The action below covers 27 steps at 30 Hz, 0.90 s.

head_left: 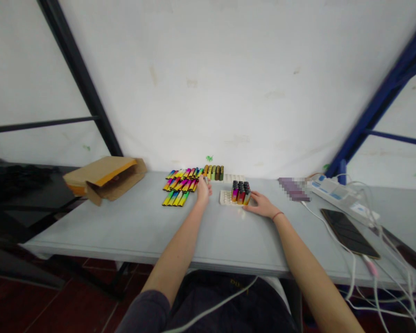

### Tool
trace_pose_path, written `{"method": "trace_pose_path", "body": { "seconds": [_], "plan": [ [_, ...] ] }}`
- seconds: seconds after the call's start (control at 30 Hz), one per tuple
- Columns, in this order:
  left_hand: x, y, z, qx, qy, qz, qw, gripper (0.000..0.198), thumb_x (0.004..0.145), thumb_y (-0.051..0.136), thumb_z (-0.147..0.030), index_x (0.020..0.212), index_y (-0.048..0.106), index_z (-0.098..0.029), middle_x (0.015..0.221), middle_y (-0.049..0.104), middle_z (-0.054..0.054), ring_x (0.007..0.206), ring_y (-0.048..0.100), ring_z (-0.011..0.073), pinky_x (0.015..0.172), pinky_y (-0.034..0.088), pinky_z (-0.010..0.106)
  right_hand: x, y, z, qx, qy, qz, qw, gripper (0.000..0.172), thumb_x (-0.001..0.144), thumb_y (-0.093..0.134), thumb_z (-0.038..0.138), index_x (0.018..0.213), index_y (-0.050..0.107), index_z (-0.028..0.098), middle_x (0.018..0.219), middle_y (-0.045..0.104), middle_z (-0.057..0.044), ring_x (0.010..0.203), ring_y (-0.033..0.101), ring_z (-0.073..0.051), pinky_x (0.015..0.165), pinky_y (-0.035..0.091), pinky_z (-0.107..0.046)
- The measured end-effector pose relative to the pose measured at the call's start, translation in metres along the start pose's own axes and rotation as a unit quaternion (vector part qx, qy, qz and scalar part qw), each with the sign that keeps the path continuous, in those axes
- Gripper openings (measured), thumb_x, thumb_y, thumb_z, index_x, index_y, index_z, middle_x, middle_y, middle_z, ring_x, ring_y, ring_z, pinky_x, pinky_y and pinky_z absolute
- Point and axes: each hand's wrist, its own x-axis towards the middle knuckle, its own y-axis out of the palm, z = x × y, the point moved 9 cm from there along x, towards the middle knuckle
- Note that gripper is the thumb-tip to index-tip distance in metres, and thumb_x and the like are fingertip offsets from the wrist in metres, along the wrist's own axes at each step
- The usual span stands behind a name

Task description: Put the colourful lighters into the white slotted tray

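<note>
On the table (125,231), the right hand (262,204) lies loosely spread, fingers touching the right side of the white tray (224,198) that holds the upright lighters (241,192). The left hand (203,191) is curled against the flat lighters (180,186); whether it grips 1 cannot be told. These lie in 3 rows just left of it, long axes pointing away from the person, nearer the left hand.

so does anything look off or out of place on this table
Only the cardboard box at the left end of the table: it lies tipped on its side, flaps open. The loose lighters lie in tidy rows and those in the white tray stand upright. Nothing looks spilled.
</note>
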Motion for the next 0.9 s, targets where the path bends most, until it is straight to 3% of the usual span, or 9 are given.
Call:
{"method": "trace_pose_path", "body": {
  "seconds": [0.07,0.13,0.2,0.3,0.43,0.53,0.7,0.9],
  "plan": [
    [-0.002,0.007,-0.01,0.052,0.044,0.033,0.997,0.031,0.097,0.037,-0.05,0.092,0.049,-0.022,0.052,0.04,-0.009,0.039,0.033,0.0087,0.042,0.028,0.02,0.0,0.0,0.0,0.0,0.002,0.002,1.0,0.071,0.081,0.065,0.063,0.132,0.064,0.015,0.142,0.059,-0.019,0.131,0.056,-0.035,0.114,0.043,-0.047],
    [-0.009,0.016,-0.028,0.121,0.135,0.062,0.981,0.023,0.095,0.048,-0.043,0.1,0.05,-0.021,0.063,0.052,-0.005,0.051,0.048,0.0108,0.053,0.041,0.022,0.0,0.0,0.002,0.001,0.0,0.004,1.0,0.071,0.082,0.065,0.063,0.133,0.063,0.014,0.143,0.058,-0.019,0.132,0.056,-0.035,0.115,0.042,-0.047],
    [-0.023,0.027,-0.049,0.193,0.244,0.091,0.946,0.016,0.092,0.056,-0.034,0.1,0.055,-0.02,0.081,0.063,0.002,0.078,0.061,0.0152,0.073,0.05,0.027,0.0,-0.001,0.003,0.001,-0.003,0.005,1.0,0.071,0.082,0.065,0.063,0.133,0.063,0.014,0.143,0.058,-0.019,0.131,0.056,-0.035,0.114,0.042,-0.047],
    [-0.044,0.044,-0.063,0.271,0.331,0.157,0.89,0.013,0.086,0.064,-0.03,0.095,0.065,-0.019,0.103,0.067,0.009,0.106,0.061,0.0212,0.09,0.05,0.031,0.0,-0.002,0.004,0.004,-0.006,-0.004,1.0,0.068,0.081,0.066,0.062,0.131,0.064,0.016,0.14,0.061,-0.018,0.128,0.057,-0.036,0.113,0.044,-0.05],
    [-0.054,0.061,-0.045,0.293,0.262,0.3,0.869,0.023,0.082,0.069,-0.033,0.098,0.072,-0.018,0.103,0.072,0.008,0.094,0.065,0.0207,0.084,0.052,0.03,0.0,-0.001,0.003,0.006,-0.01,-0.011,1.0,0.066,0.081,0.066,0.061,0.13,0.065,0.017,0.139,0.061,-0.018,0.127,0.058,-0.036,0.111,0.045,-0.05],
    [-0.059,0.068,-0.03,0.28,0.219,0.361,0.862,0.024,0.077,0.073,-0.034,0.095,0.074,-0.018,0.099,0.074,0.008,0.09,0.067,0.0205,0.085,0.052,0.03,0.001,-0.001,0.003,0.008,-0.015,-0.014,1.0,0.065,0.081,0.066,0.061,0.13,0.065,0.019,0.14,0.061,-0.017,0.127,0.058,-0.035,0.111,0.045,-0.05],
    [-0.061,0.072,-0.02,0.288,0.194,0.373,0.861,0.024,0.072,0.077,-0.033,0.089,0.073,-0.017,0.093,0.075,0.007,0.078,0.068,0.0185,0.076,0.053,0.028,0.001,-0.001,0.003,0.005,-0.021,-0.013,1.0,0.066,0.081,0.065,0.061,0.131,0.064,0.018,0.139,0.062,-0.017,0.126,0.059,-0.035,0.11,0.046,-0.049],
    [-0.071,0.073,-0.027,0.316,0.225,0.35,0.853,0.021,0.072,0.074,-0.027,0.091,0.071,-0.019,0.086,0.073,0.003,0.069,0.065,0.0157,0.067,0.051,0.025,0.0,0.0,0.003,0.008,-0.016,-0.011,1.0,0.065,0.081,0.065,0.06,0.131,0.064,0.018,0.14,0.061,-0.017,0.128,0.058,-0.035,0.111,0.045,-0.05]
  ]
}}
